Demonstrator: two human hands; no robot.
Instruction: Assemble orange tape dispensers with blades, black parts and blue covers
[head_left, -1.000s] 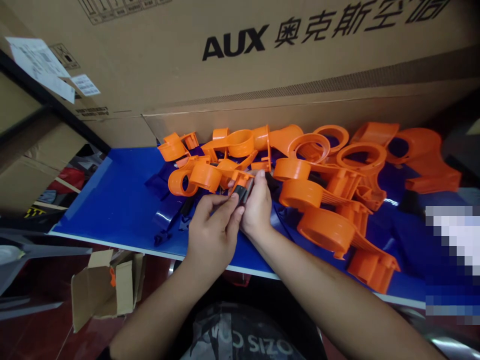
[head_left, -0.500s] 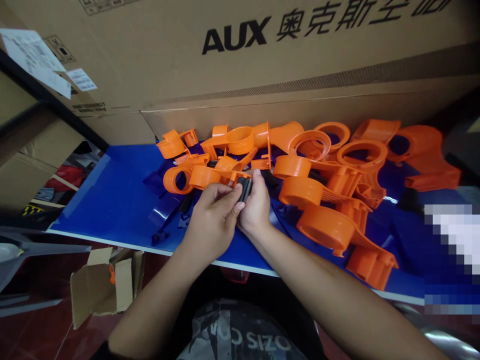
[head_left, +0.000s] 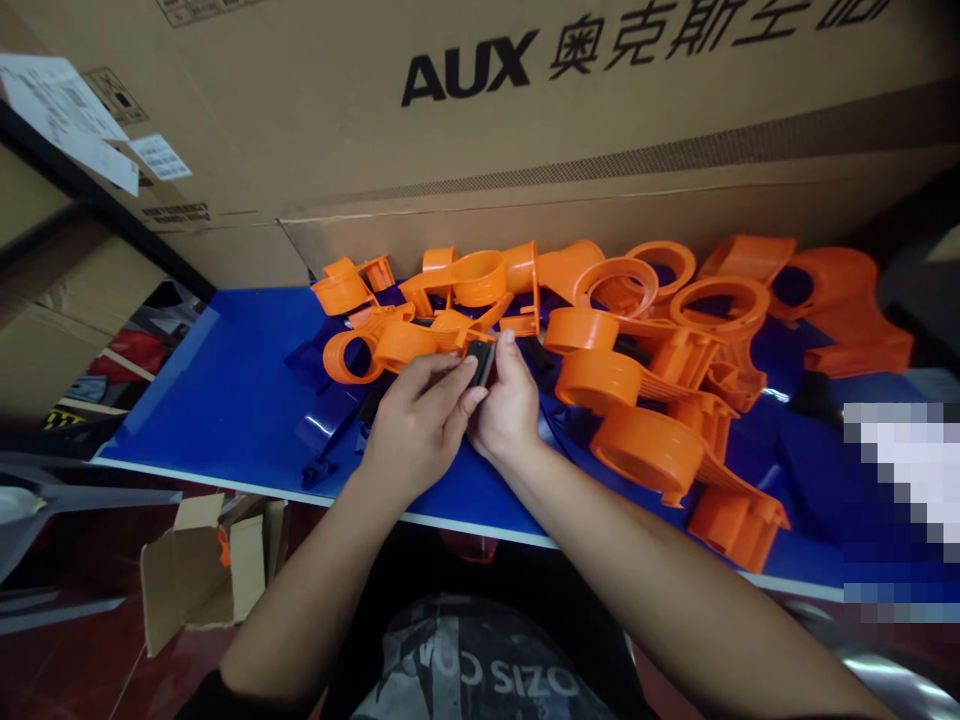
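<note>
Both my hands meet over the front half of the blue tabletop, around a small black ridged plastic piece point(head_left: 481, 362). My left hand point(head_left: 421, 420) pinches its left side between thumb and fingers. On the other side, my right hand point(head_left: 510, 400) closes round it with the thumb pointing up; its fingers are partly hidden behind the piece. Just beyond the hands lie orange plastic tape dispensers point(head_left: 409, 346), ring-shaped with flat arms. More orange tape dispensers point(head_left: 649, 447) are heaped to the right of my right hand.
Dark blue plastic parts point(head_left: 330, 415) lie left of my hands on the blue table point(head_left: 187, 400). Behind it stands a large cardboard box point(head_left: 300, 120). A small opened carton point(head_left: 180, 575) sits on the floor at lower left. A pixelated patch covers the right edge.
The black piece has tilted and turned slightly in my fingers, and both hands have shifted a little left and up. The orange pieces lie as before.
</note>
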